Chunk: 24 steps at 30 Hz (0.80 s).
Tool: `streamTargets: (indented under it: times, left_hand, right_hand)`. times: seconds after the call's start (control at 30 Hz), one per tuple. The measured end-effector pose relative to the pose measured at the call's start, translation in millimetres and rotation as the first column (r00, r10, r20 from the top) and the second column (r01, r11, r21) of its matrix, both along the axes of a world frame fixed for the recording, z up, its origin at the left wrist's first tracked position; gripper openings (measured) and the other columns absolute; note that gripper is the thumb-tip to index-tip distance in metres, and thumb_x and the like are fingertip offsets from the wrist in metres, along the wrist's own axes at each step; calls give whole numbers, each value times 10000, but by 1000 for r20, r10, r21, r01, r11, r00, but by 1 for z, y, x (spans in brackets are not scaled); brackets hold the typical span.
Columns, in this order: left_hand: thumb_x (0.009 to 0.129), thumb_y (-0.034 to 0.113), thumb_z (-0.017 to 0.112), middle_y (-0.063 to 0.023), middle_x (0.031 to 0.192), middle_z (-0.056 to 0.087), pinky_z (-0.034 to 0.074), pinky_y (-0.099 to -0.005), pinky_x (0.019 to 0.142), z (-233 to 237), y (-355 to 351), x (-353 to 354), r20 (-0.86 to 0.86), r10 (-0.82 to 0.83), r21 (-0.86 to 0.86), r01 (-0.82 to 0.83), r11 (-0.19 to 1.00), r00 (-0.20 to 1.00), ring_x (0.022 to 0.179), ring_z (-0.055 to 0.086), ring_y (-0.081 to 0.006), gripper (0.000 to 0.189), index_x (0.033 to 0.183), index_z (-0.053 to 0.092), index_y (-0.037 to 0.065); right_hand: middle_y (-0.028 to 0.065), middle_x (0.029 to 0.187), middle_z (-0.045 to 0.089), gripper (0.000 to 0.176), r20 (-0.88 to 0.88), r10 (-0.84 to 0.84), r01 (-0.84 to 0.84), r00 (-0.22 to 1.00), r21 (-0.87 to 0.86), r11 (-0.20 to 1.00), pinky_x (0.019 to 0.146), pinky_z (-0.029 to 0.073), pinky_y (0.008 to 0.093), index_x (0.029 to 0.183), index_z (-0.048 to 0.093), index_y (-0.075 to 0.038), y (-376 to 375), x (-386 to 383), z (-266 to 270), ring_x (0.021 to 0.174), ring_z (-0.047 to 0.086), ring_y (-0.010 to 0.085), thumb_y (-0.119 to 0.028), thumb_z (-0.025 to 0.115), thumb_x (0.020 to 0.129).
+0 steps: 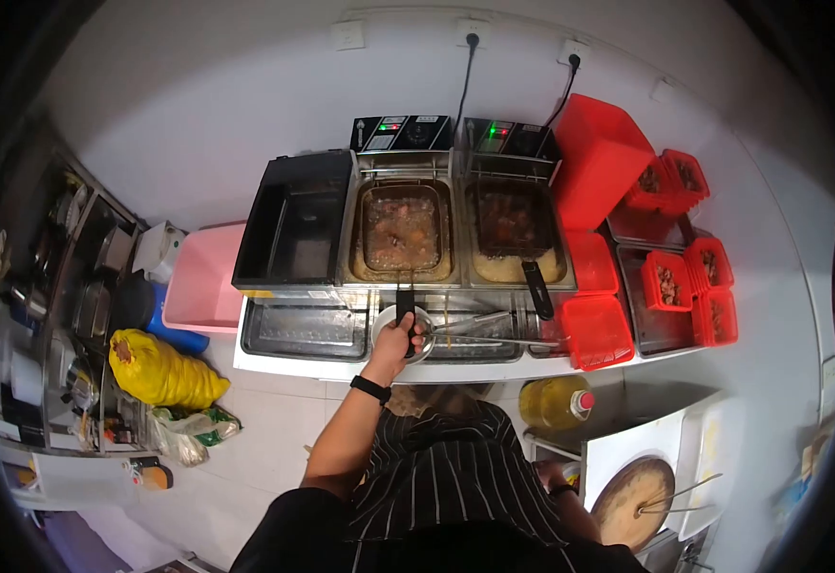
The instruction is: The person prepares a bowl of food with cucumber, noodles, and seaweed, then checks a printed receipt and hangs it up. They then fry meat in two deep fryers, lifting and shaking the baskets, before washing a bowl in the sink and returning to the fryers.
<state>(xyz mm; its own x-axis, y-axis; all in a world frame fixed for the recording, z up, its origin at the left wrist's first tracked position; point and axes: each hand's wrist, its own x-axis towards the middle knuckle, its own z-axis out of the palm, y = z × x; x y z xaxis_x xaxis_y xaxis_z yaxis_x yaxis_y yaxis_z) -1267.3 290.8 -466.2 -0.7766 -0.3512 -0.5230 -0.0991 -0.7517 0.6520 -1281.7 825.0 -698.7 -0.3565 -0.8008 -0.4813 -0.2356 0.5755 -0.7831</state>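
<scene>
My left hand is wrapped around the black handle of a fryer basket. The basket sits in the left fryer's bubbling oil, with pieces of food inside. Below that hand is a round bowl, partly covered by it. A second basket with dark food stands in the right fryer, its handle pointing toward me. Low at my right side, my right hand is in shadow by the white stand, its fingers mostly hidden.
Tongs lie across the metal trays. Red containers, several holding meat pieces, stand right of the fryers. An oil jug and a round cutting board are lower right. A yellow sack rests on the left floor.
</scene>
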Motion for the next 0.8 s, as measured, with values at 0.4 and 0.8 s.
streamTargets:
  times: [0.4, 0.8]
  left_hand:
    - [956, 234, 463, -22, 715, 506, 380, -266, 475, -18, -11, 2, -24, -21, 40, 22, 999, 1000, 540, 440, -114, 189, 880, 465, 61]
    - [957, 235, 456, -27, 725, 509, 394, -268, 477, -16, -21, -1, -9, -96, 34, 96, 995, 995, 548, 445, -116, 201, 878, 475, 50]
  right_hand:
    - [211, 1037, 616, 450, -367, 73, 187, 928, 623, 760, 825, 469, 434, 956, 642, -22, -1, -16, -50, 949, 601, 357, -424, 475, 843]
    - [107, 924, 609, 461, 280, -733, 783, 620, -160, 601, 712, 491, 372, 1056, 562, -52, -215, -176, 215, 838, 608, 232, -476, 454, 910]
